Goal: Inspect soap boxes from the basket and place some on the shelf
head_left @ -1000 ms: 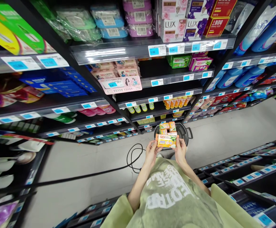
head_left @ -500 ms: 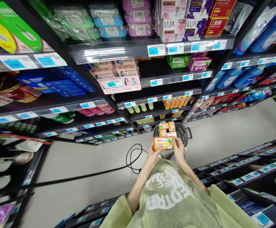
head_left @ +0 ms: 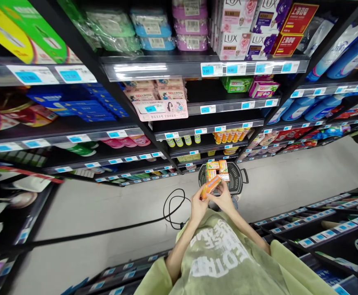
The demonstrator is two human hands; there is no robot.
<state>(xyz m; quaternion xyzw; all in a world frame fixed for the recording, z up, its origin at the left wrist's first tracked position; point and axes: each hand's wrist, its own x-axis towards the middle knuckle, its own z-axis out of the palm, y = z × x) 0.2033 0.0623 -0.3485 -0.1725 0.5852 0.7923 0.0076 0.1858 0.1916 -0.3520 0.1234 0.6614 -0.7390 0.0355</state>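
Note:
I hold an orange soap pack [head_left: 211,185] low in front of my green shirt. My left hand [head_left: 198,206] grips its lower left end and my right hand [head_left: 223,198] grips its right side; both hands are closed on it. The pack is tilted, its thin edge turned toward me. Just beyond it a black wire basket [head_left: 237,180] stands on the floor and holds several more orange packs [head_left: 217,169].
Dark shelving with blue price tags runs along the left and far side, stocked with LUX soap boxes [head_left: 237,43], a green pack [head_left: 238,83], blue bottles [head_left: 302,107] and orange bottles [head_left: 231,134]. A black cable [head_left: 172,205] loops on the grey floor. Low shelves stand at the right.
The pack has turned from flat, label facing me, to tilted edge-on. My right hand has slid in closer to the left hand. The view shifted slightly downward.

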